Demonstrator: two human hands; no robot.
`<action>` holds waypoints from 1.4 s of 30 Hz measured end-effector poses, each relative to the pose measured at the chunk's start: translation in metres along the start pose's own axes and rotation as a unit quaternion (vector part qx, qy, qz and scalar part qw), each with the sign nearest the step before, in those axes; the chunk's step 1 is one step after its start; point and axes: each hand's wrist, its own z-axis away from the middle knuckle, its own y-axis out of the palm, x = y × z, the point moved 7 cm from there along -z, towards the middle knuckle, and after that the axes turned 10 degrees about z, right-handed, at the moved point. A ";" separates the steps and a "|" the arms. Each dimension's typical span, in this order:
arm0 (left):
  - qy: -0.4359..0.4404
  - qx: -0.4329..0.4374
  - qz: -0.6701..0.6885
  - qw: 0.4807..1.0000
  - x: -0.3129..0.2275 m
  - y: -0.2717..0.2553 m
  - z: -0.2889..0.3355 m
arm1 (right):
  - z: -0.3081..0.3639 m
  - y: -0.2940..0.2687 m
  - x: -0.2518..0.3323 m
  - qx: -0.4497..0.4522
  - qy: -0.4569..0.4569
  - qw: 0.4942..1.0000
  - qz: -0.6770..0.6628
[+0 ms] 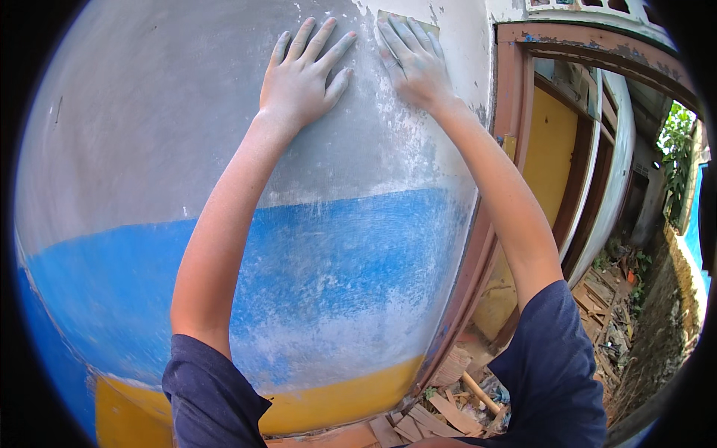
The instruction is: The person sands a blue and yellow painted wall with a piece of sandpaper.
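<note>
My left hand lies flat on the grey upper part of a painted wall, fingers spread, with nothing in it. Just to its right, my right hand presses a greenish-grey sheet of sandpaper against a patchy white stretch of the same wall. Only the upper edge and corners of the sheet show past the fingers; the rest is hidden under the hand. Pale dust coats both hands. Around them the paint is scuffed and flaked. Both arms reach upward.
Below the grey run a worn blue band and a yellow band. A brown door frame stands close to my right arm. Broken boards and rubble lie at the wall's foot. Beyond the frame is a yellow panel.
</note>
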 end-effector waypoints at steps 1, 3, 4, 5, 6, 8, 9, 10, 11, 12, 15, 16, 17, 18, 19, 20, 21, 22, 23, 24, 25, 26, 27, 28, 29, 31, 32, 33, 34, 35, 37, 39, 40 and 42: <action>0.000 0.006 0.006 1.000 0.002 0.000 0.007 | -0.001 -0.003 0.003 0.012 -0.051 0.998 -0.019; 0.002 0.011 0.030 0.999 -0.001 -0.003 0.014 | -0.005 -0.009 0.007 0.028 -0.100 0.994 -0.030; 0.002 0.011 0.032 0.999 -0.002 -0.004 0.017 | -0.010 -0.010 0.002 0.014 -0.056 0.998 -0.016; 0.003 0.007 0.039 0.999 -0.006 -0.003 0.020 | -0.013 -0.012 -0.004 0.001 -0.013 1.000 -0.001; 0.005 0.005 0.039 0.999 -0.003 -0.005 0.025 | -0.009 -0.014 0.011 0.003 -0.014 1.000 -0.004; 0.006 0.010 0.043 0.999 0.000 -0.006 0.035 | 0.007 -0.017 0.045 0.014 -0.069 0.997 0.020; 0.009 0.011 0.049 0.999 0.000 -0.007 0.038 | 0.017 -0.012 0.053 0.012 -0.111 0.994 0.001; 0.008 0.011 0.047 0.999 0.001 -0.007 0.041 | 0.015 -0.012 0.051 0.011 -0.111 0.994 0.000; 0.013 0.011 0.052 0.998 -0.001 -0.008 0.043 | 0.012 -0.014 0.039 0.005 -0.082 0.996 0.023; 0.018 0.011 0.057 0.998 -0.003 -0.009 0.044 | 0.008 -0.015 0.030 -0.002 -0.052 0.998 0.046; 0.014 0.010 0.070 0.997 -0.004 -0.012 0.049 | -0.001 -0.015 0.040 0.000 -0.014 1.000 0.025; 0.013 0.011 0.072 0.997 -0.004 -0.011 0.051 | 0.001 -0.017 0.047 0.008 -0.015 1.000 0.018; 0.009 0.012 0.086 0.996 0.001 -0.011 0.056 | 0.009 -0.019 0.058 0.008 -0.015 1.000 0.013; 0.005 0.009 0.102 0.995 0.004 -0.011 0.058 | 0.023 -0.021 0.072 0.021 -0.062 0.998 0.002; 0.004 0.009 0.100 0.995 0.006 -0.011 0.060 | 0.031 -0.020 0.083 0.035 -0.107 0.994 -0.008; 0.004 0.008 0.104 0.995 0.003 -0.009 0.060 | 0.028 -0.017 0.074 0.037 -0.108 0.993 -0.005; 0.005 0.005 0.111 0.994 -0.002 -0.007 0.059 | 0.017 -0.013 0.050 0.035 -0.069 0.997 0.027; 0.006 0.003 0.117 0.993 -0.007 -0.004 0.056 | 0.009 -0.009 0.028 0.032 -0.030 0.997 0.059; 0.002 -0.003 0.100 0.995 -0.005 -0.009 0.056 | -0.006 -0.012 0.021 0.053 0.005 0.998 0.028; -0.002 -0.008 0.084 0.996 -0.003 -0.014 0.055 | -0.009 -0.016 0.027 0.054 0.002 0.998 0.030; -0.004 -0.010 0.087 0.996 -0.001 -0.017 0.055 | -0.009 -0.020 0.038 0.048 -0.028 0.998 0.023; -0.004 -0.008 0.083 0.997 0.003 -0.017 0.058 | -0.004 -0.022 0.053 0.043 -0.056 0.997 0.010; -0.005 -0.009 0.080 0.997 0.005 -0.013 0.060 | 0.006 -0.023 0.058 0.044 -0.058 0.997 0.007; -0.008 -0.007 0.078 0.997 0.007 -0.011 0.061 | 0.021 -0.025 0.068 0.058 -0.098 0.993 -0.001; -0.006 -0.011 0.083 0.996 0.005 -0.011 0.060 | 0.031 -0.027 0.072 0.076 -0.137 0.988 -0.003; -0.005 -0.014 0.088 0.996 0.001 -0.009 0.060 | 0.016 -0.022 0.046 0.079 -0.087 0.993 0.001; -0.005 -0.019 0.093 0.995 -0.001 -0.009 0.059 | 0.004 -0.018 0.031 0.078 -0.035 0.996 0.004; -0.004 -0.024 0.097 0.995 -0.003 -0.010 0.057 | -0.003 -0.016 0.026 0.066 -0.029 0.997 0.005; -0.004 -0.025 0.099 0.995 -0.005 -0.010 0.056 | 0.001 -0.014 0.025 0.066 -0.030 0.997 0.007; -0.005 -0.022 0.094 0.995 -0.003 -0.009 0.057 | 0.007 -0.015 0.038 0.063 -0.048 0.997 0.004; -0.006 -0.019 0.080 0.997 0.004 -0.009 0.061 | 0.022 -0.022 0.057 0.055 -0.066 0.996 -0.006; -0.002 -0.011 0.086 0.996 0.003 -0.008 0.063 | 0.040 -0.028 0.063 0.086 -0.113 0.990 -0.011; -0.002 -0.011 0.083 0.997 0.004 -0.009 0.064 | 0.034 -0.024 0.060 0.084 -0.114 0.990 -0.013; -0.003 -0.010 0.083 0.997 -0.001 -0.011 0.060 | 0.010 -0.024 0.042 0.048 -0.098 0.994 0.006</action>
